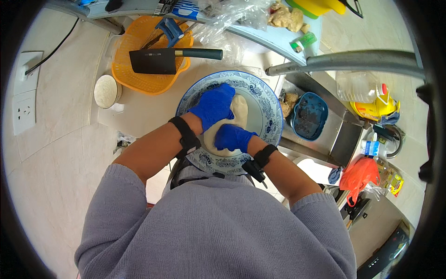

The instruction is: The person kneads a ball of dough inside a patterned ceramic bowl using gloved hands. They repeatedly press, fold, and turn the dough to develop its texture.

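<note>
A pale lump of dough (pixel 239 111) lies in a large blue-and-white patterned basin (pixel 256 89) in front of me. My left hand (pixel 214 104), in a blue glove, is on the dough's upper left part, its fingers curled against it. Lower and to the right, my right hand (pixel 234 137), gloved in the same blue, presses into the dough with bent fingers. The two hands are close but apart. Both hands' fingertips are partly hidden. Each wrist wears a black strap.
A cleaver (pixel 153 61) lies across an orange plastic basket (pixel 156 85), left of the basin. Beside it stands a tub of whitish powder (pixel 106 91). To the right, a steel sink (pixel 325 146) holds a blue plastic container (pixel 310 117). A shelf (pixel 258 36) overhangs the far side.
</note>
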